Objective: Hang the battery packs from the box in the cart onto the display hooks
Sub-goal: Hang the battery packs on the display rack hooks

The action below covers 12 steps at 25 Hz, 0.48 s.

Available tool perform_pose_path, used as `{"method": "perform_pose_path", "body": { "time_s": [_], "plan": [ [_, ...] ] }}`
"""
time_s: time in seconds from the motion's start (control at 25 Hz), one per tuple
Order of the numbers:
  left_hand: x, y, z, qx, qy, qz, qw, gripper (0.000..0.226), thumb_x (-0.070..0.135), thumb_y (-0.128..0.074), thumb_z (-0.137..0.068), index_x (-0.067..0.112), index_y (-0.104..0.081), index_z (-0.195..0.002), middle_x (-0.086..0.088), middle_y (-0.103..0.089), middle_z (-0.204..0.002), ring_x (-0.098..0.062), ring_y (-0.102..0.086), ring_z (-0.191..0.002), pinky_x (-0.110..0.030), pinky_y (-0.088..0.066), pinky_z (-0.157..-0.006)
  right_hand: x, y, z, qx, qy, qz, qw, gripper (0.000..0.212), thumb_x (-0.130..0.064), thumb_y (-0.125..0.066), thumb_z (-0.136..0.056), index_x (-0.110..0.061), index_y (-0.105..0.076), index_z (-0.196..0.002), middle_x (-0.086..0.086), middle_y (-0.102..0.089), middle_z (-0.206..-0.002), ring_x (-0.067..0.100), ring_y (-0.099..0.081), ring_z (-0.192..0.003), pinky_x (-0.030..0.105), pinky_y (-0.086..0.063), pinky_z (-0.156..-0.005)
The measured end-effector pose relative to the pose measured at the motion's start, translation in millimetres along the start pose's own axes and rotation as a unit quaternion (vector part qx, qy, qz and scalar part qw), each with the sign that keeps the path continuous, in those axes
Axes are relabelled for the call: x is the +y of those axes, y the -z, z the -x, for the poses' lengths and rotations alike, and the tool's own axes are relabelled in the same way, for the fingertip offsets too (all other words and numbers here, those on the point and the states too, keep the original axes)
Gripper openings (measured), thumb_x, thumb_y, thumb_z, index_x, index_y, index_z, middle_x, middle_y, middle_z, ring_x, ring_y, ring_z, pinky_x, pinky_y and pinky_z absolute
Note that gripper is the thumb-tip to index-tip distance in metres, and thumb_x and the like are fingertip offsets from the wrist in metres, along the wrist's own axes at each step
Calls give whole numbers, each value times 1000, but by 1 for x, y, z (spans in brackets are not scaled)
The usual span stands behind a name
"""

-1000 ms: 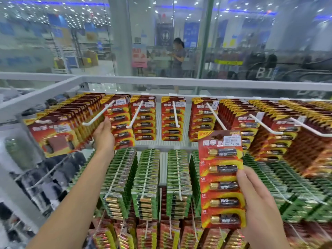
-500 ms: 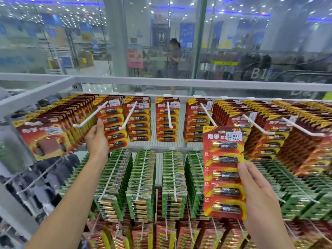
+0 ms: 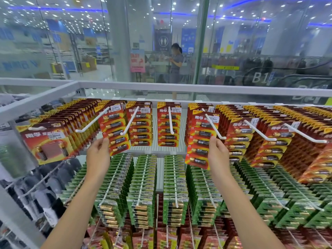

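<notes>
Step, as judged: sliding pack onto hook. The right hand (image 3: 218,155) pinched right edge of battery pack (image 3: 201,141), thumb in front, other fingers hidden. Pack hung near tip of fifth hook (image 3: 214,125) from left edge of rack (image 3: 125,88). The left hand (image 3: 98,155) pinched corner of hung pack (image 3: 115,130) on second hook (image 3: 93,121). Next: push pack fully back, let go. Count: two hands, two packs held, seven hooks across top row.

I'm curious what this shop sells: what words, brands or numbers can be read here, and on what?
"南孚": red cardboard battery packs
"12.00": their white price stickers
"4.50": sticker on far-left square-battery pack
"B1": escalator side panel behind glass
Too blurred: pink standing sign, green packs
</notes>
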<state>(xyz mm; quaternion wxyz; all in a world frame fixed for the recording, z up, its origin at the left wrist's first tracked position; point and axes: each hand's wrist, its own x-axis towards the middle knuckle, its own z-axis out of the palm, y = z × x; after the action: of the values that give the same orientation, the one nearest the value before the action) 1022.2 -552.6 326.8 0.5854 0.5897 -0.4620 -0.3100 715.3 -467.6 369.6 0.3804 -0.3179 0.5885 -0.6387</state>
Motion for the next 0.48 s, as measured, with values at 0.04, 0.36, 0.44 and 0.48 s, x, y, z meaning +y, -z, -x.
{"method": "perform_pose_path", "body": {
  "time_s": [0.04, 0.36, 0.44, 0.48],
  "plan": [
    [-1, 2, 5, -1, -4, -11, 1000, 41, 38, -44, -111, 13, -59, -139, -7, -67, -124, -26, -64, -106, -43, -52, -93, 2, -5, -11, 6, -2, -1, 1000, 34, -41, -40, -110, -20, -67, -110, 18, -73, -113, 38, -73, -99, 58, -60, -85],
    [-14, 18, 31, -12, 1, -15, 1000, 44, 36, -45, -111, 15, -54, -148, 8, -56, -139, -17, -53, -130, -39, -39, -113, 19, -19, -63, 58, -13, -15, 998, 31, -49, -53, -103, -24, -72, -106, 16, -74, -112, 37, -71, -105, 58, -58, -92],
    [-20, 24, 42, -26, 23, -1, 999, 42, 42, -45, -110, 21, -57, -144, 6, -61, -141, -18, -56, -132, -45, -40, -117, 26, -17, -59, 68, 0, -8, 998, 34, -48, -53, -104, -20, -71, -110, 15, -75, -108, 31, -73, -97, 50, -60, -88],
    [-22, 26, 50, -35, 37, 13, 999, 40, 43, -46, -109, 25, -59, -142, 6, -63, -139, -18, -59, -130, -47, -42, -116, 30, -16, -55, 75, 7, 5, 997, 34, -47, -52, -104, -20, -70, -113, 14, -74, -109, 27, -72, -94, 45, -59, -85]
  ]
}}
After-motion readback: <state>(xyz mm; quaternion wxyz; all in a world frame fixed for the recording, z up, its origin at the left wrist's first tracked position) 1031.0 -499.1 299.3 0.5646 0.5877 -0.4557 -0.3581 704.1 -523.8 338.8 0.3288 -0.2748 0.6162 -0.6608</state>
